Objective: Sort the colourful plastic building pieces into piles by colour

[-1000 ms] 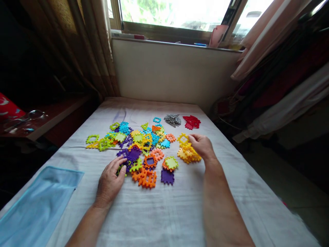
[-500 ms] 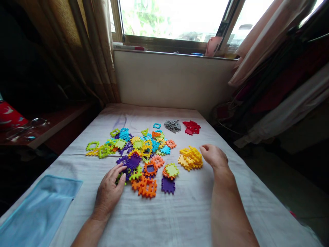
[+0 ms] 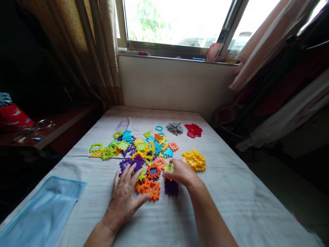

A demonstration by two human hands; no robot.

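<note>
Interlocking plastic pieces of many colours lie in a mixed pile (image 3: pixel 141 147) on the bed sheet. My left hand (image 3: pixel 125 193) rests with fingers spread at the pile's near left, over purple and green pieces and beside an orange piece (image 3: pixel 153 189). With thumb and fingers, my right hand (image 3: pixel 181 171) grips a light green piece (image 3: pixel 168 167) that lies over an orange one. Just below that hand is a dark purple square (image 3: pixel 171 188). A heap of yellow pieces (image 3: pixel 195 160) sits right of my right hand.
Farther back are a grey heap (image 3: pixel 174 128) and a red heap (image 3: pixel 193 130). A light blue mesh bag (image 3: pixel 46 209) lies at the left. Glasses (image 3: pixel 36 128) rest on a side table. A pink cup (image 3: pixel 214 52) stands on the sill.
My right hand has moved left from beside the yellow heap to the light green piece and taken hold of it. My left hand has shifted right and its fingers have spread.
</note>
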